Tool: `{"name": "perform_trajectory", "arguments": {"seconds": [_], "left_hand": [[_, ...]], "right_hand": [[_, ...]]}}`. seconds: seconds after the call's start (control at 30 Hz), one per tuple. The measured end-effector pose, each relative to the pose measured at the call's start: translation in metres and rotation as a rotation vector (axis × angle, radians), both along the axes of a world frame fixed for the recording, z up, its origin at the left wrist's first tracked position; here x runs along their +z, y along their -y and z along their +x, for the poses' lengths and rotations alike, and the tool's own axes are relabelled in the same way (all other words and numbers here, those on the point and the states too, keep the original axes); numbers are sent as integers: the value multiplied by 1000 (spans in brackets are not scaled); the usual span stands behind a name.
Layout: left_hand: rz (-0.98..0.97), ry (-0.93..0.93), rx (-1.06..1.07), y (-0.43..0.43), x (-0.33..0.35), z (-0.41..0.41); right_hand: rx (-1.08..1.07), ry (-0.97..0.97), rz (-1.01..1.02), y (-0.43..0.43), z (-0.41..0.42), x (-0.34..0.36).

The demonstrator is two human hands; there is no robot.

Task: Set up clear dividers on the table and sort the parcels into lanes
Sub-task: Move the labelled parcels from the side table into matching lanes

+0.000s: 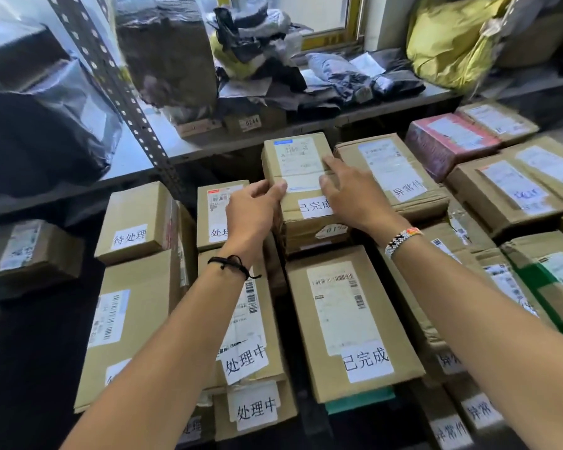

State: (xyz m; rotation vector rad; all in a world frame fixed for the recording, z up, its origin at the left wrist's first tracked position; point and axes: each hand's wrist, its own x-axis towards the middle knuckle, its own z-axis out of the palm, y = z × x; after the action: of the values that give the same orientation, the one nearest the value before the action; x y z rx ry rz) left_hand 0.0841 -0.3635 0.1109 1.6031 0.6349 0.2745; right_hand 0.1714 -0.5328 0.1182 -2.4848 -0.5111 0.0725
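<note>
Spotter: Forearms first, both low in view; left forearm with a black cord bracelet, right forearm with a beaded bracelet.

Logger: Far left?

Spotter: Black bags on the shelf; below, a box tagged 待处理; next lane, a box tagged 处理中.

Logger: Hands?

Spotter: Apart, one on each side of the small parcel; left hand grips its left edge, fingers curled, thumb on top; right hand presses its right edge, fingers fairly straight.

Logger: Parcel's position?

Spotter: Centre, atop a stack of boxes behind the long box tagged 已完成; it carries that tag too; just right, touching, a box tagged 异常件; beyond, a red parcel; yellow bag above.
</note>
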Motion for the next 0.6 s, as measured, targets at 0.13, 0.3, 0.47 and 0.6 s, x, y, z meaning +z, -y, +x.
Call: {"name": "perform_trajectory", "arguments": {"seconds": [0.13, 0.3, 0.47, 0.6], "left_hand": [[63, -25, -42, 5, 8, -2], [233, 29, -83, 5, 21, -12], [289, 93, -80, -18, 39, -31], [322, 165, -71, -51, 56, -61]], "right_hand": [[-13, 20, -58, 4, -5, 7], [-28, 179, -110, 1, -26, 25], [11, 282, -86, -31, -53, 53], [41, 323, -61, -70, -81, 71]]}}
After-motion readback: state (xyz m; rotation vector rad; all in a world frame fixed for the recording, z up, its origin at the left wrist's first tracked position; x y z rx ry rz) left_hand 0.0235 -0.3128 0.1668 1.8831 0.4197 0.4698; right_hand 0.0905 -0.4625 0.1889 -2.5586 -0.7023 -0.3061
